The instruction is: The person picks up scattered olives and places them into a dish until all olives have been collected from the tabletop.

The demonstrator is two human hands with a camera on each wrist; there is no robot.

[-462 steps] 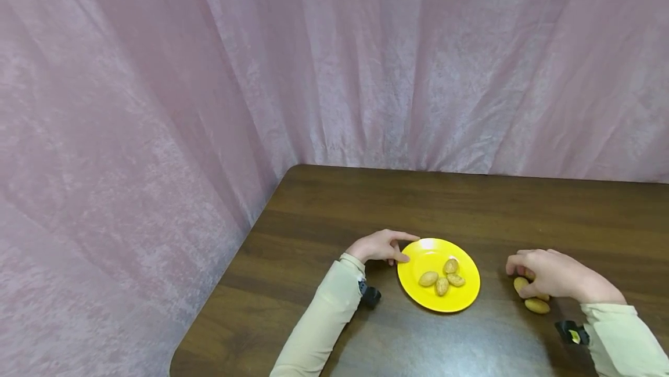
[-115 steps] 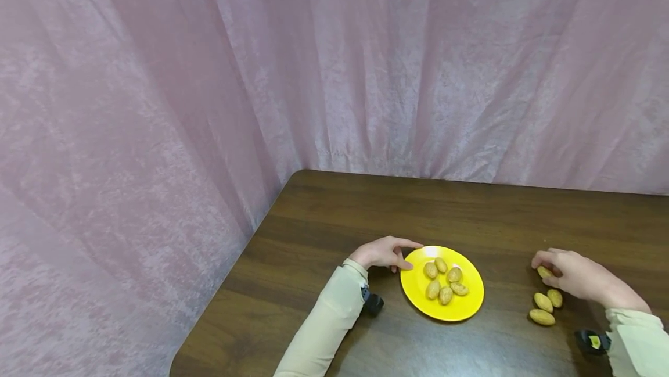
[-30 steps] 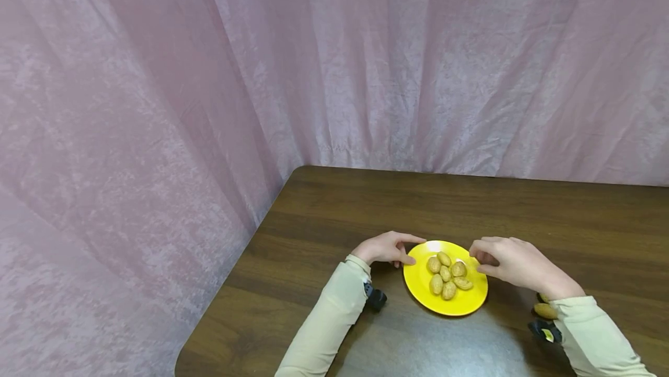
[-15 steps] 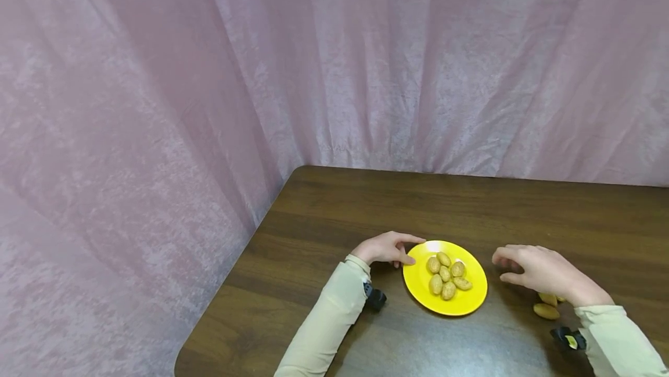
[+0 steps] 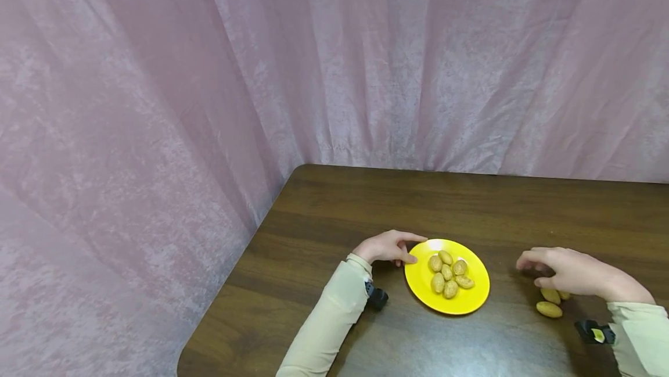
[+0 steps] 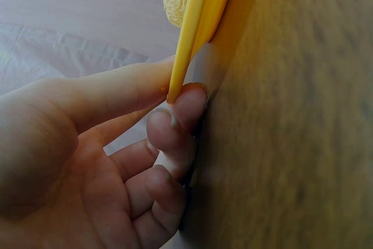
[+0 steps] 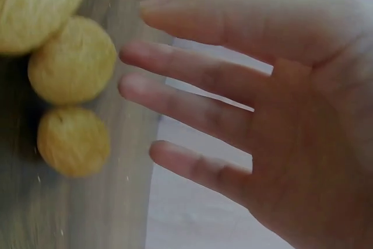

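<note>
Pinching glossy plate (image 5: 422, 284), left hand (image 5: 385, 247), wrinkled ovals (image 5: 437, 283), woodgrain table (image 5: 340, 203)

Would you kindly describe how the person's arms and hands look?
The left sleeve and right sleeve are long and pale cream, ending near the wrists. The left wrist device and right wrist device are black, the latter with a yellow patch. The left hand and right hand wear no gloves.
</note>
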